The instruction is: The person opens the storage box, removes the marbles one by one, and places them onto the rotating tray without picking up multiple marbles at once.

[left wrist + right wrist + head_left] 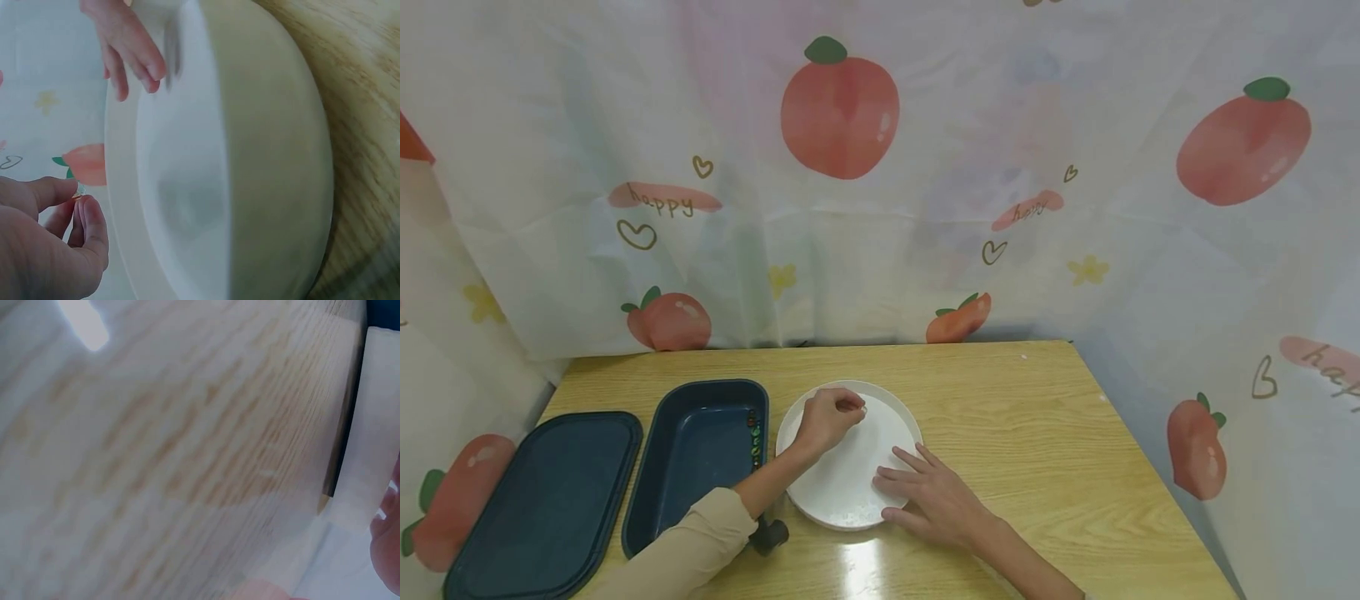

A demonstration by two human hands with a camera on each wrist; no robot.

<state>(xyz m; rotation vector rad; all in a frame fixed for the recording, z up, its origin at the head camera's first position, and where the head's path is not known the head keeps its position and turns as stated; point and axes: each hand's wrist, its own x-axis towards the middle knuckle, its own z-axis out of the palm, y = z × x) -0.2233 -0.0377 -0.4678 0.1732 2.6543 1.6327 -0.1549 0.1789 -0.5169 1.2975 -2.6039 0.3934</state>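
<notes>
A round white plate with a raised rim [842, 492] lies on the wooden table. Over its far part, my left hand [827, 421] pinches a small shiny glass-like piece [79, 192] between thumb and fingertips; a bit of orange shows on it, but its exact kind is too small to tell. My right hand [936, 500] lies at the plate's right edge with fingers spread, reaching over the rim. In the right wrist view only part of that hand's fingers [384, 544] shows, beside the plate's side wall [375, 425].
Left of the plate stands a deep dark blue tray [700, 450] with several small green, yellow and red pieces [756, 433] lined along its right side. Farther left lies a flat dark blue lid or tray [550, 500]. A fruit-printed curtain [887, 250] hangs behind the table [1015, 417].
</notes>
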